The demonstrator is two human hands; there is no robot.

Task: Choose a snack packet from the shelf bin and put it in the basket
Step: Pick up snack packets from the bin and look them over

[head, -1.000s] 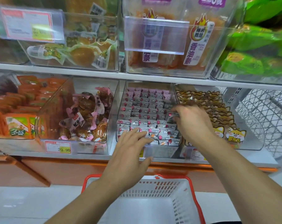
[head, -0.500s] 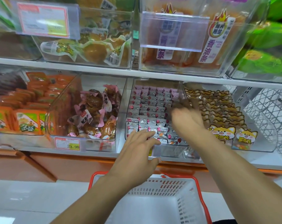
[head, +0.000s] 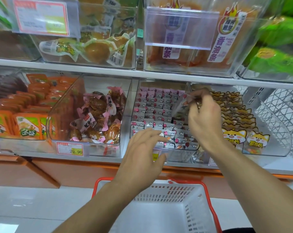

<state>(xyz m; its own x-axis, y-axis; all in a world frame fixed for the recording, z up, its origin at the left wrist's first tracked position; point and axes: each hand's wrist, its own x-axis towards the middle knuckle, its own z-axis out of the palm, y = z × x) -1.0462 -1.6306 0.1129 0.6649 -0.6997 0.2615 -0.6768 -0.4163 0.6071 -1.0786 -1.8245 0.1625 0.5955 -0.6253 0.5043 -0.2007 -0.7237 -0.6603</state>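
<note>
Above the pink-packet bin, your right hand pinches one snack packet by its top; your left hand hovers flat-fingered, holding nothing. With so slight a grip, it could slip before reaching the basket below.

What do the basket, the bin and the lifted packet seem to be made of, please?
Basket: white moulded plastic, matte, slotted walls, orange rim.
Bin: clear rigid plastic, probably acrylic; contents show through, edges glint.
Packet, pinched by the right hand: thin glossy film, apparently plastic; blurred.
</note>
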